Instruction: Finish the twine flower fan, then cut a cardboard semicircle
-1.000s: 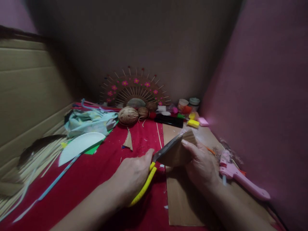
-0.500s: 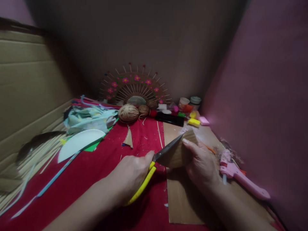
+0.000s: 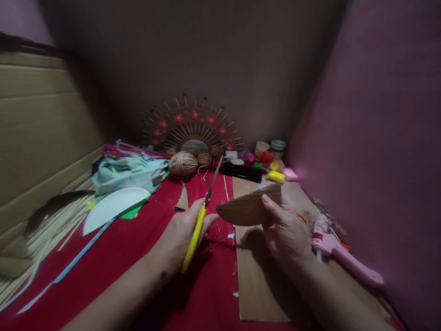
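My left hand (image 3: 182, 232) is wrapped round the yellow handles of a pair of scissors (image 3: 203, 209). Their blades point up and away, clear of the cardboard. My right hand (image 3: 285, 232) pinches a curved, fan-shaped piece of brown cardboard (image 3: 248, 207) by its right side and holds it above the table. The cardboard's pointed end lies close to the scissors' pivot without touching the blades.
A flat cardboard sheet (image 3: 258, 276) lies on the red cloth (image 3: 138, 257) under my hands. A pink glue gun (image 3: 341, 253) rests at the right. Twine balls (image 3: 183, 164), a stick fan decoration (image 3: 193, 126), jars, a white half-disc (image 3: 113, 207) and light cloth sit further back.
The scissors have come out of the cardboard piece and swung left and upright. The right hand has tipped the cardboard flatter, its point toward the left hand.
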Available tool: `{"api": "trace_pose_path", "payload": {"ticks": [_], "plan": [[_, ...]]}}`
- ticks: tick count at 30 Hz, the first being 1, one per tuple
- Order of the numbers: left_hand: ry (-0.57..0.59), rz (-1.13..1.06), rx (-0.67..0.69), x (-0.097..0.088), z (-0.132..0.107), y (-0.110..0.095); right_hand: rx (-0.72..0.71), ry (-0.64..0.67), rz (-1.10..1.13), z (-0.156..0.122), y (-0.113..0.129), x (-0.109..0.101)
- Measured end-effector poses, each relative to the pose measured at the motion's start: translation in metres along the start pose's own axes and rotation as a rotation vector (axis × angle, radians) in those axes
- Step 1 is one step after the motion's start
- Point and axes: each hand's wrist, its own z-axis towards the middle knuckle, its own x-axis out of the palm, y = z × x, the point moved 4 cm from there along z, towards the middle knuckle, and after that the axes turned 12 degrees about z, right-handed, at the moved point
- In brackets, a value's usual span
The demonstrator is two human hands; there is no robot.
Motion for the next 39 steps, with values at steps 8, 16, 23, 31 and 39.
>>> {"api": "trace_pose_path", "payload": {"ticks": [8,16,23,31,39], "plan": [[0.264,-0.751,-0.239,0.005,0.011,-0.006,0.065,0.244,-0.214,-0.016,-0.010,0.009],[0.106,-0.852,-0.281,-0.019,0.015,0.003,0.190,0.620,-0.427,-0.032,-0.016,0.014],[0.193,-0.815,-0.136,-0.008,0.006,-0.004,0.673,0.272,-0.179,-0.036,-0.038,0.005],[0.070,-0.443,0.032,-0.013,0.003,-0.004,0.387,0.100,-0.042,-0.016,-0.021,0.004],[0.164,0.329,0.328,-0.016,-0.010,-0.021,0.100,0.068,-0.136,0.003,0.001,-0.001]]}}
